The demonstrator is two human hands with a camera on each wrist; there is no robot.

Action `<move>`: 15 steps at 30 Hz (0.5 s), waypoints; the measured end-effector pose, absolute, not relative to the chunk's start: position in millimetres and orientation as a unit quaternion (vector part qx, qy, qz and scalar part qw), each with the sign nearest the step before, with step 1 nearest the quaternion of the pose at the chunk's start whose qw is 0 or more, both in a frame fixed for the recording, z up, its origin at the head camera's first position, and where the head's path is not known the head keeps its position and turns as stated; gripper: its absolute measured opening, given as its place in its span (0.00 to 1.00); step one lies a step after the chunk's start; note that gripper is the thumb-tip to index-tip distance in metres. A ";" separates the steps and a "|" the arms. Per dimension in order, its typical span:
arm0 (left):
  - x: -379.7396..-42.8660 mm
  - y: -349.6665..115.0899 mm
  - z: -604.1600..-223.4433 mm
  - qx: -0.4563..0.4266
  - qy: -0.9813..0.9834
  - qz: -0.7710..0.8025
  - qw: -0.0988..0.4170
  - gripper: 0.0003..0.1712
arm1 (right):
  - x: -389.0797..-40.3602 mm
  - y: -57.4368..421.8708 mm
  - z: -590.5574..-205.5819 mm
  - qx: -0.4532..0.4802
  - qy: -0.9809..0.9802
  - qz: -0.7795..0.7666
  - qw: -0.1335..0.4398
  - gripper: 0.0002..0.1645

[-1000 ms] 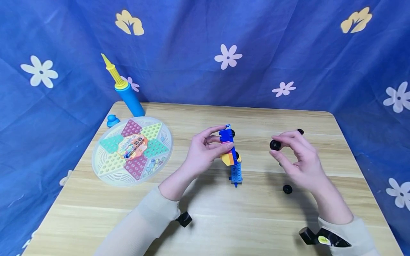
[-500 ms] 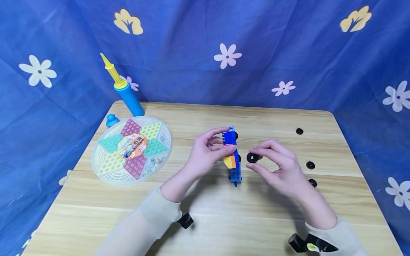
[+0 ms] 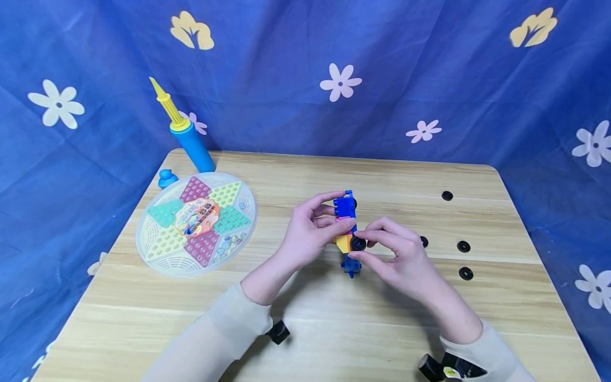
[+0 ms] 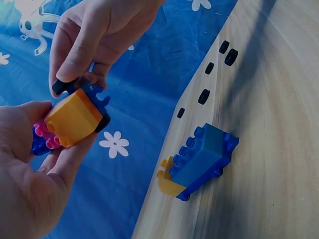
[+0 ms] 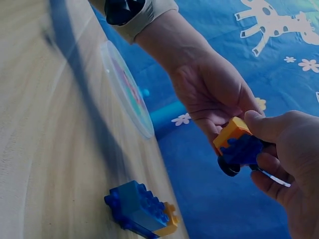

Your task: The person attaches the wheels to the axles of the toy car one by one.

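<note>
My left hand (image 3: 305, 236) grips a toy-block car (image 3: 345, 206) with a dark blue base and pink and orange-yellow blocks, held above the table. Between thumb and fingers my right hand (image 3: 406, 260) pinches a black toy wheel (image 3: 358, 243) against the car's near right side. Whether the wheel sits on its axle I cannot tell. Another wheel (image 5: 228, 166) shows on the car's other side in the right wrist view. Below the hands, a second block vehicle (image 4: 204, 157), blue with a yellow block at one end, stands on the table; the head view shows it partly covered.
Several loose black wheels lie at the right of the wooden table (image 3: 334, 339), one of them a black wheel (image 3: 463, 246) beyond my right hand. At the left are a round Chinese checkers board (image 3: 198, 225), a blue-and-yellow hand pump (image 3: 193, 151) and a small blue toy (image 3: 167, 179).
My right hand has carried the wheel leftward from the right of the table to the car's side. My left hand has shifted slightly right with the car. Loose wheels behind the right hand became visible.
</note>
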State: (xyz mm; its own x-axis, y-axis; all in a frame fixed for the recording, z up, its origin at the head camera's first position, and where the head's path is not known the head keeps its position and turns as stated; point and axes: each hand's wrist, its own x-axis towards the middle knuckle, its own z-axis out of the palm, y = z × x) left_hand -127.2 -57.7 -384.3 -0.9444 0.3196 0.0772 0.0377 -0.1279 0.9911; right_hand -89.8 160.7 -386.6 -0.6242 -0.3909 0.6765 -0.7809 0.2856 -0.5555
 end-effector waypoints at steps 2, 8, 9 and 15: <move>-126.5 -57.0 -384.6 0.134 0.661 0.733 0.092 0.32 | -89.3 160.4 -388.2 0.371 -0.776 0.465 0.209 0.24; -125.3 -55.7 -385.2 0.119 0.668 0.729 0.087 0.32 | -88.7 159.6 -390.2 0.342 -0.785 0.483 0.184 0.21; -125.3 -55.3 -385.2 0.118 0.667 0.731 0.087 0.31 | -89.0 159.6 -390.5 0.339 -0.786 0.486 0.178 0.20; -126.2 -53.6 -385.8 0.119 0.667 0.731 0.086 0.30 | -91.4 161.5 -391.5 0.333 -0.787 0.495 0.157 0.19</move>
State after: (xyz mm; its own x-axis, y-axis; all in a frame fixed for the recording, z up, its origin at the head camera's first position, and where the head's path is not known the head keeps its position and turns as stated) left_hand -126.2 -53.6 -385.8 -0.9568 0.2845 0.0595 0.0332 -0.0962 0.9948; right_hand -91.4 161.5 -391.5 -0.7284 -0.3687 0.5775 -0.6802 0.2889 -0.6737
